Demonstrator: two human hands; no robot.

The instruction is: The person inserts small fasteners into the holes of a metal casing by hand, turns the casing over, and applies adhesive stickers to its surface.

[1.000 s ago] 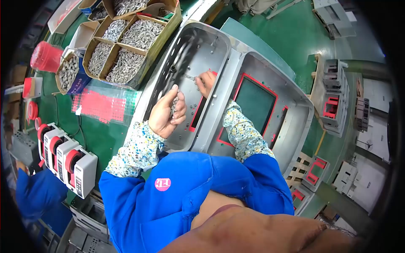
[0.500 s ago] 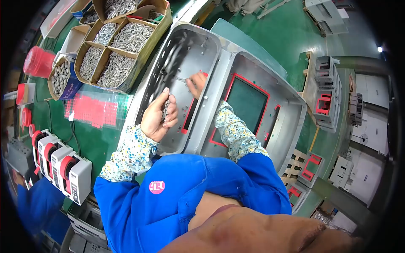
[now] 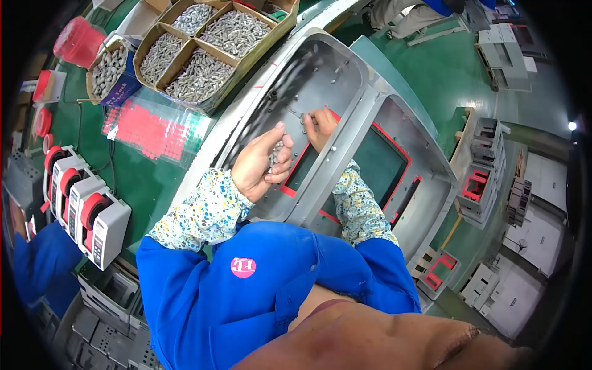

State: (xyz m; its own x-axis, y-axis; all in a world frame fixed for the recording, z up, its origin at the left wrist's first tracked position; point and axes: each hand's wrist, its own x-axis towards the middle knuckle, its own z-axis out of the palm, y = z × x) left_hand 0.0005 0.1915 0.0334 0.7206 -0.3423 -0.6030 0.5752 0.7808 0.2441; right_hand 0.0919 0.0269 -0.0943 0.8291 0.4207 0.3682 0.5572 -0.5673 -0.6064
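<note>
Several small grey metal pieces (image 3: pixel 275 157) lie in my left hand (image 3: pixel 262 161), whose fingers are curled around them, palm turned up. It hovers over the left compartment of a large grey metal housing (image 3: pixel 345 126). My right hand (image 3: pixel 320 127) reaches down inside that same compartment, with its fingers bent together at a small metal post (image 3: pixel 303 118) on the floor of the housing. Whether a piece sits between those fingertips is too small to tell. Red strips edge a rectangular opening (image 3: pixel 377 160) in the right compartment.
Left of the housing, a divided cardboard box (image 3: pixel 213 98) holds many small metal parts. Beside it are a smaller blue box (image 3: pixel 123 83) of grey parts, a sheet of red dots (image 3: pixel 148 132) and tape dispensers (image 3: pixel 102 228). Grey frames (image 3: pixel 484 163) are stacked at right.
The view has shifted, so the housing and boxes appear farther right. My right hand's fingers have come in toward a post in the left compartment. My left hand still holds the metal pieces.
</note>
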